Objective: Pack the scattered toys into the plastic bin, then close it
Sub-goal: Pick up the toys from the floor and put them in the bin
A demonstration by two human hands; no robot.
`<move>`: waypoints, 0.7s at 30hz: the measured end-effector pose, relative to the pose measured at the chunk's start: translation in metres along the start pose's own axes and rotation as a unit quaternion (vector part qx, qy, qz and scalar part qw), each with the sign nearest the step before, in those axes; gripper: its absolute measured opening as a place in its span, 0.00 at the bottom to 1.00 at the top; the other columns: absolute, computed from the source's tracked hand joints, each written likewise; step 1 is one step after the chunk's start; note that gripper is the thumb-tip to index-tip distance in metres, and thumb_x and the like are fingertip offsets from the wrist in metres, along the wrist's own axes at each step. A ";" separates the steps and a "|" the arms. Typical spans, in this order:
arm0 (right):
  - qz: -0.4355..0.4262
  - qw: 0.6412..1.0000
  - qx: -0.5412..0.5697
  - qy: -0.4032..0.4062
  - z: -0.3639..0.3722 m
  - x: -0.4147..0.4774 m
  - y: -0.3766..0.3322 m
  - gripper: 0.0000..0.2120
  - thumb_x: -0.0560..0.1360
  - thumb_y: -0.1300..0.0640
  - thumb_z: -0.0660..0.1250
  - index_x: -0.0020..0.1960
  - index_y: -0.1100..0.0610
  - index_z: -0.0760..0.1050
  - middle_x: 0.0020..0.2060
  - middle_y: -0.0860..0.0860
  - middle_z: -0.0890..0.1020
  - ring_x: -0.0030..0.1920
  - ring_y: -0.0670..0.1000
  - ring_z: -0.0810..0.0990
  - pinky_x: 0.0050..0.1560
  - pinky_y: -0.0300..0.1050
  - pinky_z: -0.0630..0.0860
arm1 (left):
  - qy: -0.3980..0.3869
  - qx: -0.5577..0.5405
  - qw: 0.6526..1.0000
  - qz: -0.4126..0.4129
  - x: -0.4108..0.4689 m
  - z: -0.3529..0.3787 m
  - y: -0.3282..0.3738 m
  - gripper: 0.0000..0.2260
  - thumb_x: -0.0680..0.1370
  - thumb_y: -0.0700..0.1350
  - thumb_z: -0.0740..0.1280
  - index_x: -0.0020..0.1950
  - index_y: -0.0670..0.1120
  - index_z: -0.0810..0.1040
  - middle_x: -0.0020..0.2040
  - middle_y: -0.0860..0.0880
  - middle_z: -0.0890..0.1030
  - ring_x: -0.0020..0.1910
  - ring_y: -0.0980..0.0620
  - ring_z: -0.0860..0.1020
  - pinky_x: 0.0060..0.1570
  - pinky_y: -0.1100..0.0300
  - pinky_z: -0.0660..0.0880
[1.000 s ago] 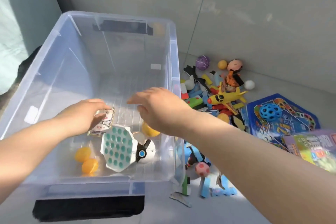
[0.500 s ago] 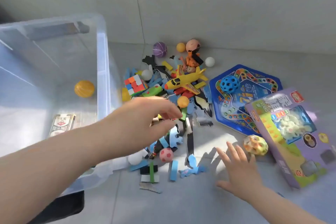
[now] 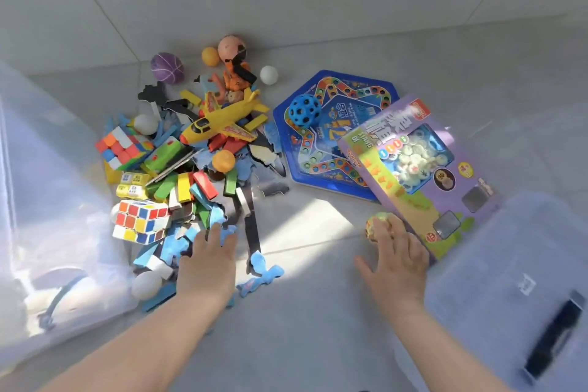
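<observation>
The clear plastic bin [image 3: 60,200] stands at the left, with its side wall next to the toy pile. The pile holds a yellow toy plane [image 3: 219,124], two puzzle cubes [image 3: 140,221], coloured blocks, small balls and blue foam puzzle pieces [image 3: 264,274]. My left hand [image 3: 206,264] lies palm down on the foam pieces at the pile's near edge, fingers stretched forward. My right hand [image 3: 394,251] rests its fingers over a multicoloured ball [image 3: 377,226] beside the purple game box [image 3: 423,169], with the thumb spread apart from the ball.
A blue hexagonal game board [image 3: 334,124] with a blue holed ball [image 3: 304,111] on it lies under the purple box. The bin's translucent lid [image 3: 525,280] with a black latch lies at the lower right. A tiled wall rises behind the pile.
The view swung right, away from the bin. My left hand dropped from above the pile onto the foam pieces. My right hand moved right onto the multicoloured ball.
</observation>
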State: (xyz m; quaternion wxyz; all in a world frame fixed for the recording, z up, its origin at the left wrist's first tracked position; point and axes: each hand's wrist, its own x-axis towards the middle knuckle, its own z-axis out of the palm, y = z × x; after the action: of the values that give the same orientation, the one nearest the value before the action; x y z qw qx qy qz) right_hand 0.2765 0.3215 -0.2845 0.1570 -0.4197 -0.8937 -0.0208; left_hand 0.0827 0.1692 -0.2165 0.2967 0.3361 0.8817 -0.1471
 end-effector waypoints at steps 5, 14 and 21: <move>0.003 1.000 -0.021 -0.021 0.002 0.011 0.010 0.44 0.42 0.55 0.83 0.53 0.58 0.68 0.50 0.56 0.73 0.40 0.59 0.76 0.35 0.52 0.78 | 0.037 -0.035 0.998 -0.021 0.004 0.018 -0.014 0.22 0.79 0.39 0.54 0.72 0.48 0.55 0.75 0.45 0.52 0.71 0.45 0.59 0.65 0.55 0.65; -0.019 1.000 0.015 0.005 0.006 0.017 0.012 0.37 0.44 0.62 0.82 0.48 0.57 0.67 0.49 0.57 0.66 0.42 0.56 0.63 0.34 0.52 0.79 | 0.083 -0.125 0.988 0.036 0.003 0.031 -0.031 0.16 0.78 0.42 0.60 0.66 0.44 0.68 0.64 0.47 0.70 0.65 0.47 0.67 0.59 0.58 0.67; 0.016 1.000 0.025 0.007 -0.007 0.014 0.008 0.27 0.56 0.62 0.78 0.49 0.57 0.66 0.49 0.60 0.79 0.44 0.60 0.74 0.45 0.50 0.75 | 0.135 -0.283 0.946 0.088 -0.020 -0.014 -0.011 0.16 0.75 0.44 0.66 0.62 0.49 0.71 0.57 0.54 0.73 0.60 0.52 0.71 0.53 0.63 0.66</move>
State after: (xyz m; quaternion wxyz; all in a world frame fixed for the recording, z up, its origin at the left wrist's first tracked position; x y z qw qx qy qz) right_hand 0.2758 0.3353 -0.2745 0.1744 -0.4299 -0.8859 0.0015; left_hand 0.0810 0.1573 -0.1920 0.2699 0.3315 0.8856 0.1815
